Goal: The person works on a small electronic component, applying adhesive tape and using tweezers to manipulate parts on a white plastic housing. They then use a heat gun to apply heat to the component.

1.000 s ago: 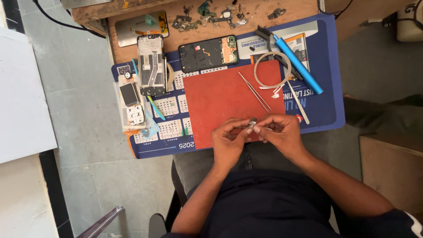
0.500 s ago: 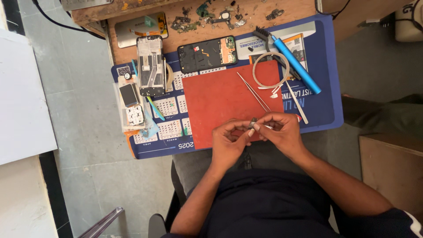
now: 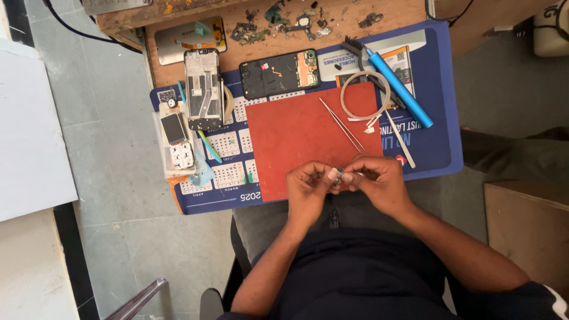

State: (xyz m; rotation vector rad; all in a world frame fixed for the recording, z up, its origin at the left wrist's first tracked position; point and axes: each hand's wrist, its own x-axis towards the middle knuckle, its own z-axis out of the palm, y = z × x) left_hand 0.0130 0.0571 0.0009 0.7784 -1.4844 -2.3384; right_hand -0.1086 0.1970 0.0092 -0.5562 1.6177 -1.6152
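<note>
**Pinched between both hands: a tiny metal part at the mat's edge**

Both grips are closed on one small silvery metal component (image 3: 338,176), which is pinched between the fingertips of the left hand (image 3: 308,185) and the right hand (image 3: 379,181). The part is held just over the near edge of the red rectangular work mat (image 3: 296,136), above the person's lap; its exact kind is too small to be made out. On the mat, a pair of thin steel tweezers (image 3: 342,124) is laid diagonally, well apart from the hands. A blue-handled brush (image 3: 394,83) and a loop of pale ribbon cable (image 3: 364,95) are seen further back on the blue printed mat (image 3: 438,118). An opened black phone body (image 3: 280,73) and a bare phone frame (image 3: 203,89) are laid on the wooden tabletop (image 3: 355,12).
</note>
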